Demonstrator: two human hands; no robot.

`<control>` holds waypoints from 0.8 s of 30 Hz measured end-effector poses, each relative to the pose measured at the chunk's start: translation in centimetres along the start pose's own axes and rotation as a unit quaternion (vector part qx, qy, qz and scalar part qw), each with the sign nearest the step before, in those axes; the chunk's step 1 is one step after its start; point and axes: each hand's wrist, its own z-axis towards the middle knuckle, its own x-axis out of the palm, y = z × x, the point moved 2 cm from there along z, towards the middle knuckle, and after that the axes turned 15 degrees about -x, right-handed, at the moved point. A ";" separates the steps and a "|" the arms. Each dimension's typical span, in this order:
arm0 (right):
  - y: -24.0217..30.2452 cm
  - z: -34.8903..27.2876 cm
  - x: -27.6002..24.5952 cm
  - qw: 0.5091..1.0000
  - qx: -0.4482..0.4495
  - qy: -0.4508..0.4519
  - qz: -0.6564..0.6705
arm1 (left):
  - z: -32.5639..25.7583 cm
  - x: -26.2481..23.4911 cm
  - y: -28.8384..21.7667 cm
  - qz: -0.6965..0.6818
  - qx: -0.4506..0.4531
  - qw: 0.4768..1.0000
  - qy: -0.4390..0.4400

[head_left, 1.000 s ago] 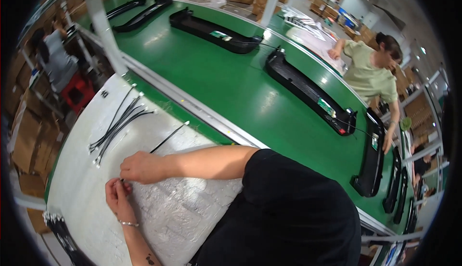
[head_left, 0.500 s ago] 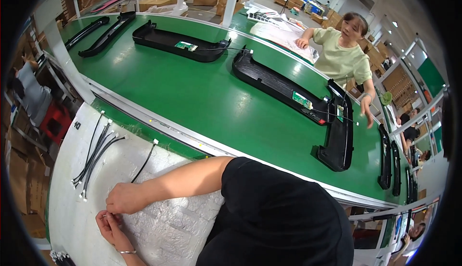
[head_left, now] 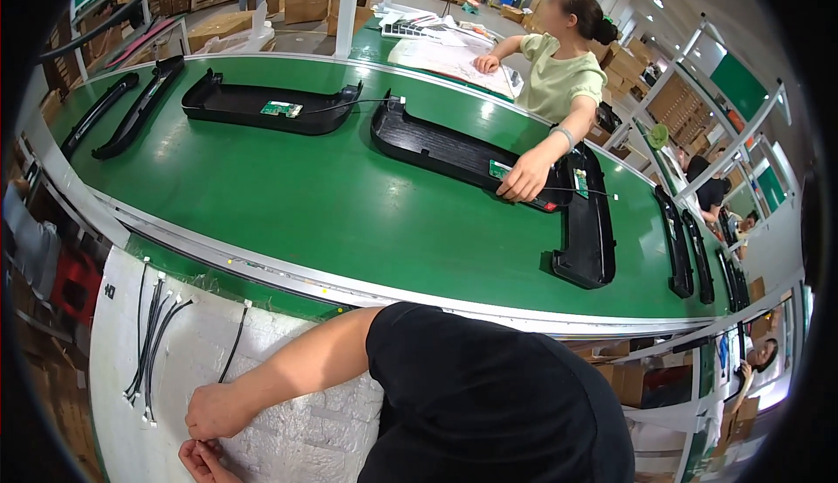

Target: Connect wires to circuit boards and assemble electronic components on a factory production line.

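Note:
At the lower left, my right hand (head_left: 216, 410) is closed, fingers bent down over a white foam board (head_left: 292, 426). A thin black cable (head_left: 234, 346) with a white connector at its far end runs in under this hand. Just below, my left hand (head_left: 205, 463) is closed too, its fingertips pinched together and nearly meeting my right fingers. What lies between its fingertips is hidden or too small to make out. Several more black cables (head_left: 155, 348) with white plugs lie in a loose bunch left of my right hand.
Beyond the foam runs a green conveyor belt (head_left: 262, 195) with a metal edge. Curved black plastic housings (head_left: 271, 107) with green circuit boards (head_left: 282, 109) lie on it. Across the belt a co-worker (head_left: 559, 72) in light green reaches over a housing (head_left: 454, 147).
My view has shifted, so the scene sits further left. The co-worker's arm has swung in over the housing and board. My hands stay close together above the foam.

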 end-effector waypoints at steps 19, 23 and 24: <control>1.1 -1.1 -1.9 0.998 0.055 0.004 0.044 | 1.7 0.2 3.2 -0.001 0.041 0.997 0.068; 1.3 -0.3 -2.1 0.997 0.041 0.013 0.058 | 1.1 -0.2 2.4 -0.006 0.054 0.996 0.068; 1.2 -0.2 -2.1 0.997 0.044 0.024 0.055 | 1.0 -0.2 2.2 0.004 0.069 0.995 0.072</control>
